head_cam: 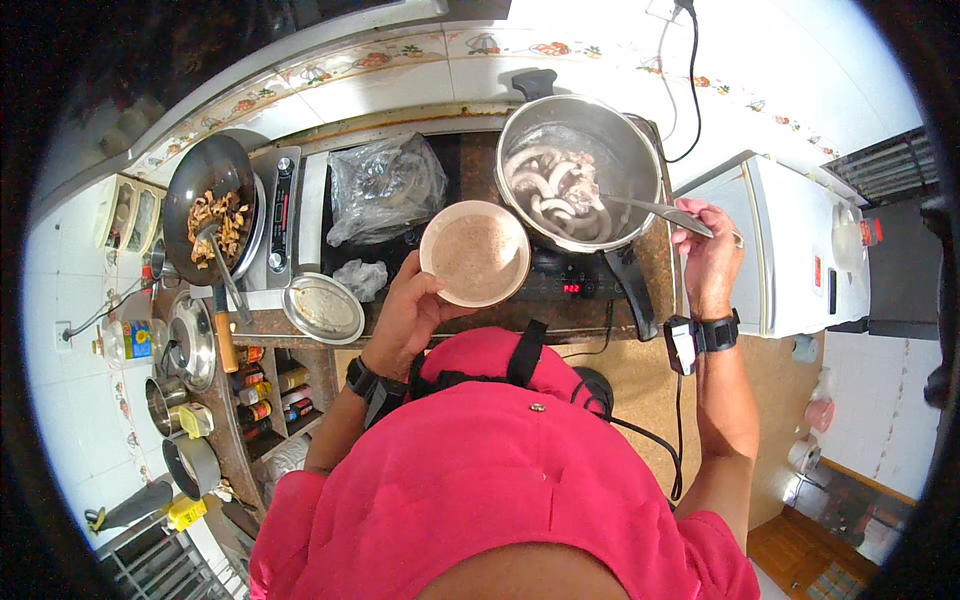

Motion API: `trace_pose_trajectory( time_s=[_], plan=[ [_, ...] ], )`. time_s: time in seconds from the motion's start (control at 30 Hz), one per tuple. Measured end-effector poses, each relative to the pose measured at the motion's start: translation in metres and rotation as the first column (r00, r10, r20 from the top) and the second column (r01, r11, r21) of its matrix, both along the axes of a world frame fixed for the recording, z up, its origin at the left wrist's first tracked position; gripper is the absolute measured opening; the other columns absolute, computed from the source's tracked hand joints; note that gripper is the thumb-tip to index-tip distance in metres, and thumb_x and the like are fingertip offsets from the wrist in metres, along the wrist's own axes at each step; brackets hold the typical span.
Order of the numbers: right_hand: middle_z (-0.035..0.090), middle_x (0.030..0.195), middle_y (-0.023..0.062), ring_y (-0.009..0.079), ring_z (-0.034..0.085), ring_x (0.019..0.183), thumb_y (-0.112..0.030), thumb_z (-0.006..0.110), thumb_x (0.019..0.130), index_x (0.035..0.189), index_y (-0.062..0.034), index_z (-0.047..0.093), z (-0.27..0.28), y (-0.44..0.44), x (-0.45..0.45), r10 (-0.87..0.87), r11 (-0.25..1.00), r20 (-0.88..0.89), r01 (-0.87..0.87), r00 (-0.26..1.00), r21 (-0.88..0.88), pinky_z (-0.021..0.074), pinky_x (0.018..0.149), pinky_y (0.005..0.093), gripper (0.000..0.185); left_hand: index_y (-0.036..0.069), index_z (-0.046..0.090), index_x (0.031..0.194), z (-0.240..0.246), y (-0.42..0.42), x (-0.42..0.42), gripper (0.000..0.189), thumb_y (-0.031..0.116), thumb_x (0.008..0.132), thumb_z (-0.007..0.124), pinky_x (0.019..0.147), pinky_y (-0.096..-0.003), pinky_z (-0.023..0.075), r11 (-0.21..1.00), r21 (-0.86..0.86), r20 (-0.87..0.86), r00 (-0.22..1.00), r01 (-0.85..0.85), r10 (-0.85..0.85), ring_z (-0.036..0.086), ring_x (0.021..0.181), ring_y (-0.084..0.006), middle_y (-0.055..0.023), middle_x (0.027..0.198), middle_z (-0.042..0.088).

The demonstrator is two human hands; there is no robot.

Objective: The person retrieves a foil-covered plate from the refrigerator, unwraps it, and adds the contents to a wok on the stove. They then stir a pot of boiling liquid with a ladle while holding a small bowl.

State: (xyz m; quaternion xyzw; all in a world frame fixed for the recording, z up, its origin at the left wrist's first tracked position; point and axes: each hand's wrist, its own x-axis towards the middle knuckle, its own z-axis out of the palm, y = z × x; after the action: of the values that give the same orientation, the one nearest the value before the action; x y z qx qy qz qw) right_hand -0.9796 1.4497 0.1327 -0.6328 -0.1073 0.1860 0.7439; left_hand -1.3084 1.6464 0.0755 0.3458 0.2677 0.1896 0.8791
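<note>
My left hand point(420, 311) grips the rim side of a round bowl point(475, 253) filled with a cloudy, pinkish-brown liquid. Close to the bowl's right stands a deep steel pressure-cooker pot point(637, 161) without its lid. Pale, curved pieces of food point(559, 180) lie in its steaming liquid. My right hand point(709, 232) is closed around the handle of a metal ladle or spoon point(660, 210), which reaches over the pot's right rim. The utensil's far end is among the food and partly hidden.
To the left, a black wok point(180, 176) holds browned food and a metal spatula point(225, 270). Its wooden handle point(223, 330) juts past the counter edge. A plastic bag point(386, 187) and a metal lid point(322, 307) lie between. The pot's black handle point(632, 292) points towards me.
</note>
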Motion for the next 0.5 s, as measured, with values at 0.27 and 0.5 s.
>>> trace_pose_trajectory(
  time_s=[0.27, 0.5],
  plan=[
    [0.071, 0.111, 0.0179, 0.0214, 0.070, 0.071, -0.010, 0.050, 0.098, 0.105, 0.0061, 0.068, 0.014, -0.013, -0.024, 0.094, 0.992, 0.261, -0.069, 0.961, -0.104, 0.0573, 0.062, 0.0287, 0.025, 0.006, 0.039, 0.146, -0.004, 0.003, 0.002, 0.055, 0.009, 0.092, 0.050, 0.097, -0.0527, 0.0586, 1.000, -0.005, -0.012, 1.000, 0.012, -0.012, 0.060, 0.127, -0.0337, -0.0162, 0.143, 0.053],
    [0.073, 0.107, 0.0166, 0.0258, 0.073, 0.089, 0.000, 0.056, 0.092, 0.104, 0.0010, 0.070, 0.022, -0.023, -0.038, 0.394, 0.918, 0.748, -0.195, 0.534, -0.344, 0.0585, 0.075, 0.0336, 0.018, 0.007, 0.036, 0.149, -0.002, 0.005, 0.005, 0.062, 0.013, 0.090, 0.054, 0.096, -0.0517, 0.0593, 0.999, 0.002, -0.017, 0.999, 0.051, -0.051, 0.060, 0.127, -0.0340, -0.0165, 0.144, 0.052]
  ],
)
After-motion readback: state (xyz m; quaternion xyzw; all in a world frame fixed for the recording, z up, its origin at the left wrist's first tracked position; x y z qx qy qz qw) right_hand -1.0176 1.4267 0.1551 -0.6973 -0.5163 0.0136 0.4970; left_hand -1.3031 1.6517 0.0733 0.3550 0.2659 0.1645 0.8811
